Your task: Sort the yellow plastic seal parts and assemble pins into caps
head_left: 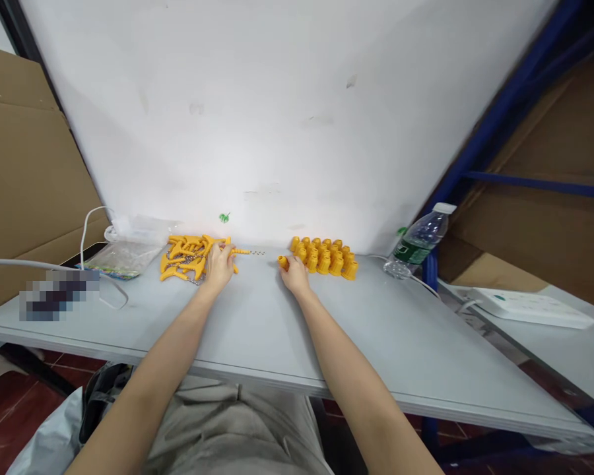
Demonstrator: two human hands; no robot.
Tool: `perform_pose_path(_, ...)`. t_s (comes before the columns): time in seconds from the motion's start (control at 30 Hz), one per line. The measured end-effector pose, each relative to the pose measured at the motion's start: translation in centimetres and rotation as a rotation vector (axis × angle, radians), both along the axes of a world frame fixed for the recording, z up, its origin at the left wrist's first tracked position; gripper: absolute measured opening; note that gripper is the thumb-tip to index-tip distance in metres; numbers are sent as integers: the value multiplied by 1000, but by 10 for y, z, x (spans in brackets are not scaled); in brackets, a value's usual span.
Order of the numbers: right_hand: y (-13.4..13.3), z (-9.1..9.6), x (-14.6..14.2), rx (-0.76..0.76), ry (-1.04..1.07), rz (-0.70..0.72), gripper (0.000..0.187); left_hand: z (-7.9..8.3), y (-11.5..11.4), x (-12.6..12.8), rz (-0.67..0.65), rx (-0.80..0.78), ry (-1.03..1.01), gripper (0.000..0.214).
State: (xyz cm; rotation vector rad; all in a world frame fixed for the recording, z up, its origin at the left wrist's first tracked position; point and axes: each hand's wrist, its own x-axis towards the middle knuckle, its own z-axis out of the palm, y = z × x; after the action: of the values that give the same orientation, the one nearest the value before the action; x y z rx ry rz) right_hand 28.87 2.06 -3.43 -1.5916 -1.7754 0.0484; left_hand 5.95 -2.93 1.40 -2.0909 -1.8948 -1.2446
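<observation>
Protruding leftward from the right hand [295, 277] grip sits 1 orange cap [283, 262].

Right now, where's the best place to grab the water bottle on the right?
I'd grip the water bottle around its clear middle, coming from the front-left: it leans cap-up toward the blue rack post, with the wall close behind.

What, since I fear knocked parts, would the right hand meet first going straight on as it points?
The small yellow piece at the fingertips of the right hand; beyond it, probably the white wall, depth unclear.
</observation>
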Motion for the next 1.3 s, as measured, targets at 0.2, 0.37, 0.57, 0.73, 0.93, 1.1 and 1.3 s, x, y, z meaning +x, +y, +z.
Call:
perform_pose_path(0.2,-12,20,-11,104,-60,221,23,-5,1,-4,-23,-2,-1,34)
perform_pose_path(0.37,-20,27,-15,155,-104,287,26,-5,1,-4,-23,-4,-1,34)
perform_pose_path(0.57,-21,30,-14,152,-137,281,32,2,-5,-3,23,-45,42,34)
perform_pose_path(0.73,-23,33,-14,133,-140,271,38,11,-12,-3,91,-117,116,38)
perform_pose_path(0.93,-24,34,-16,106,-142,327,40,10,-15,-2,75,-190,96,36)
perform_pose_path(1.1,-20,31,-13,109,-136,217,40,8,-13,-2,78,-164,49,35)
perform_pose_path(1.3,-24,35,-17,141,-110,333,37,7,-14,2,29,-134,60,33)
